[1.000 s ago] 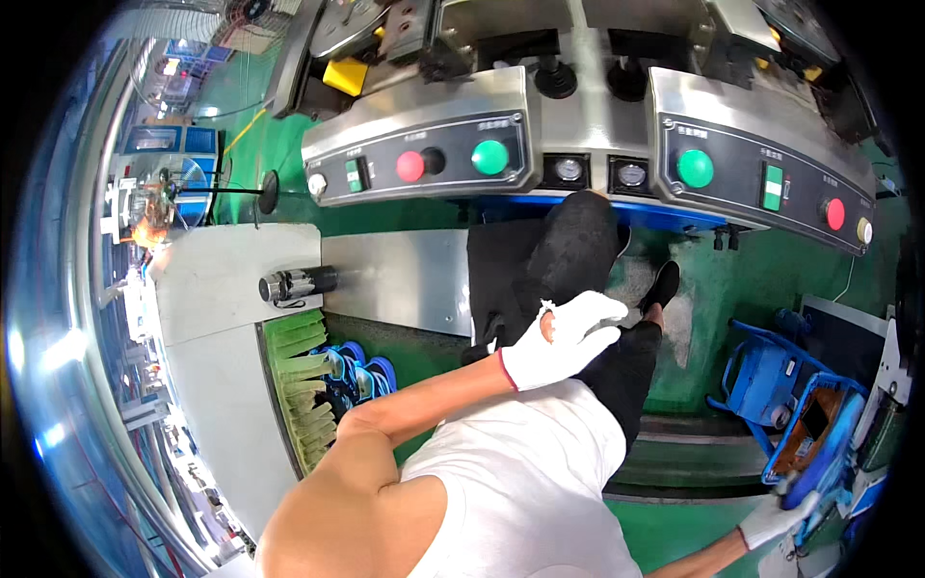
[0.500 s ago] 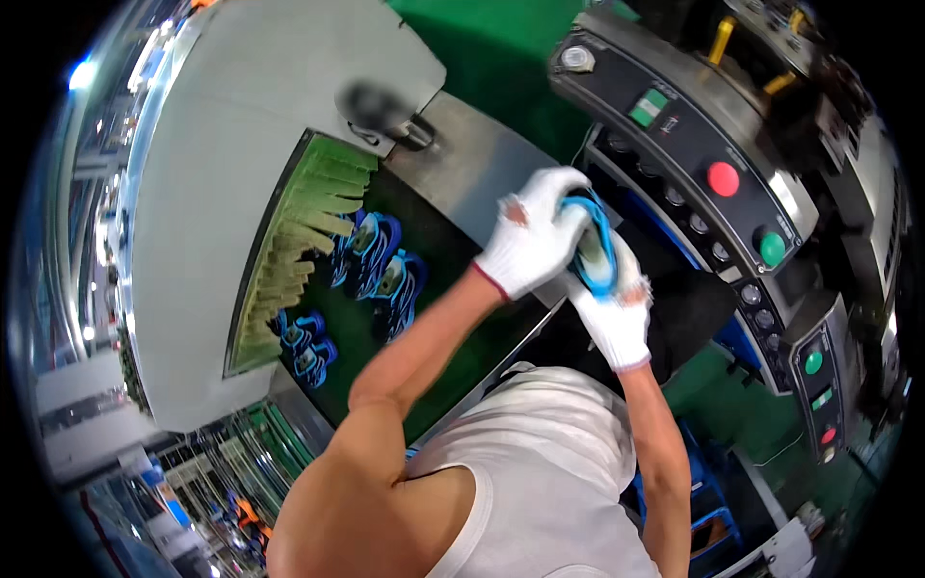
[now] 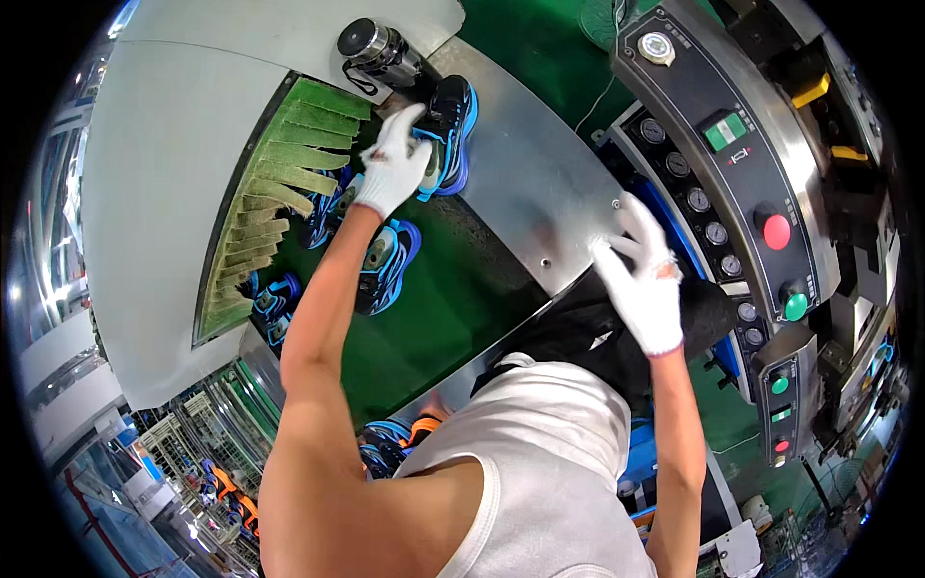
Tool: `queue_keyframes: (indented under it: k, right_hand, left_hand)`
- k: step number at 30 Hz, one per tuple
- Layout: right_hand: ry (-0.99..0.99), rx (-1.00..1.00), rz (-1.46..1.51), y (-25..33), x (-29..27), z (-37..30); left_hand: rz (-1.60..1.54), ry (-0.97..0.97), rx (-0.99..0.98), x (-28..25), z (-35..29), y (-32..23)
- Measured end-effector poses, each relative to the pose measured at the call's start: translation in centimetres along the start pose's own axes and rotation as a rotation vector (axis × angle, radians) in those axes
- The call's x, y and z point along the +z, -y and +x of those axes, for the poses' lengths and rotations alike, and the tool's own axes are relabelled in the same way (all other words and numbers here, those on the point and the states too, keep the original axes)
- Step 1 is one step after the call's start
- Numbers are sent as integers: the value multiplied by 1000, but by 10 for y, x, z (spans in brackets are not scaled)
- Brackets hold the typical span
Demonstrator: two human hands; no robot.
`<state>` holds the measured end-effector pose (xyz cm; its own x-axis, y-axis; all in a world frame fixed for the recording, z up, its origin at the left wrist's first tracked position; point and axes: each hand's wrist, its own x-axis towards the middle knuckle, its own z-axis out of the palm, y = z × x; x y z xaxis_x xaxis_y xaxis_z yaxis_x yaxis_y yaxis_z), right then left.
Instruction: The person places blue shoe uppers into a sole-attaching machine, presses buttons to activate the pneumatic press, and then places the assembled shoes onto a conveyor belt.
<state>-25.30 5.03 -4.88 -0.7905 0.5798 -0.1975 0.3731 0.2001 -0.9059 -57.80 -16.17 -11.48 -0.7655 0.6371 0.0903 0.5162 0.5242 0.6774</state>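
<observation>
A black and blue sports shoe (image 3: pixel 449 130) rests on the metal ledge beside the belt, near a dark flask. My left hand (image 3: pixel 393 164), in a white knit glove, is right at the shoe's left side with thumb and fingers apart; whether it touches the shoe I cannot tell. My right hand (image 3: pixel 641 279), gloved the same way, hovers over the near end of the ledge, spread and holding nothing. On the green belt (image 3: pixel 443 289) below my left arm lies another blue and black shoe (image 3: pixel 388 268), and more sit partly hidden by my left hand and forearm.
Green strips (image 3: pixel 279 169) hang over the opening of a pale machine housing (image 3: pixel 164 193) at left. The flask (image 3: pixel 385 53) stands on the metal ledge (image 3: pixel 530 173). To the right is a control panel (image 3: pixel 727 144) with a red button (image 3: pixel 775 229) and gauges. More shoes (image 3: pixel 383 445) lie beside my body.
The shoe both hands held is now on the ledge by the flask. My left hand has moved away to the far left; my right hand has come off it. The view has shifted.
</observation>
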Motion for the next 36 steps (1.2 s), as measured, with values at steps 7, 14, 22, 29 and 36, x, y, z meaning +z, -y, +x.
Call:
queue_keyframes:
  k: [7,14,22,29,36]
  right_hand:
    - [-386,116,57,-25,-84,-99]
    - [-181,252,62,-13,-53,-112]
    - [115,-272,-241,42,-16,-101]
    - [-403,-229,-285,32,-88,-157]
    - [-937,131,902,-29,-127,-317]
  left_hand:
    - [565,-214,-389,-78,-182,22]
    - [437,-434,-557,-21,-204,79]
    - [-8,61,210,-3,-161,-119]
    - [-279,606,1043,69,-110,-360]
    - [-423,494,1496,174,-92,-579]
